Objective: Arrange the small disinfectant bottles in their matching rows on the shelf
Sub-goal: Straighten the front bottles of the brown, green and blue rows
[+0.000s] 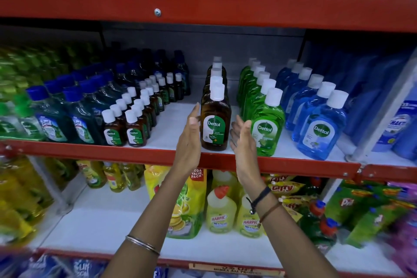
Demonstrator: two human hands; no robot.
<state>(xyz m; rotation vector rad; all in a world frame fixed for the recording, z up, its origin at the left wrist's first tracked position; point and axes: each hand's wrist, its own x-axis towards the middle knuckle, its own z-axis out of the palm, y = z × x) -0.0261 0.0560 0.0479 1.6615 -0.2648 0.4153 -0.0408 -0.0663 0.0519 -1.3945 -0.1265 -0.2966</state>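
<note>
On the middle shelf [171, 119], small brown disinfectant bottles [135, 130] with white caps stand in rows left of centre. A row of larger brown bottles [215, 123] runs back from the shelf's front edge. My left hand [190, 133] is open just left of the front brown bottle, fingers up, a small gap between them. My right hand [242, 136] is open on the bottle's right side, between it and the green bottle row [266, 131]. Neither hand grips anything.
Blue bottles [320, 128] line up right of the green row. Dark teal bottles [54, 124] with blue caps fill the left. Red shelf beams [203, 4] run above and below. The lower shelf holds yellow cleaner bottles [221, 212] and pouches [180, 198].
</note>
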